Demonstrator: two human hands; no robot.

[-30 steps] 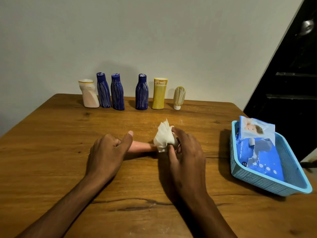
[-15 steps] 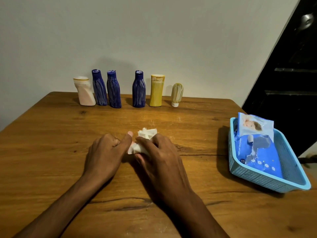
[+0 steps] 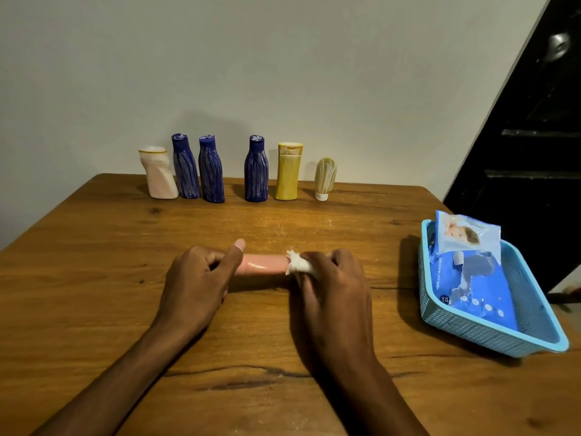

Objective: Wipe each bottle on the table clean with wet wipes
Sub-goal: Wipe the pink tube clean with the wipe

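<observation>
A pink bottle lies on its side in the middle of the wooden table. My left hand grips its left end, thumb up. My right hand holds a white wet wipe wrapped round the bottle's right end. Along the far edge stands a row: a white bottle, three blue bottles with white streaks, a yellow bottle and a small streaked tube on its cap.
A light blue plastic basket sits at the table's right edge with a blue pack of wet wipes in it. A plain wall stands behind the row. A dark door is at the right.
My right hand slid the wipe left up to my left hand, then back right along the pink bottle to its right end. The left hand stayed put.
</observation>
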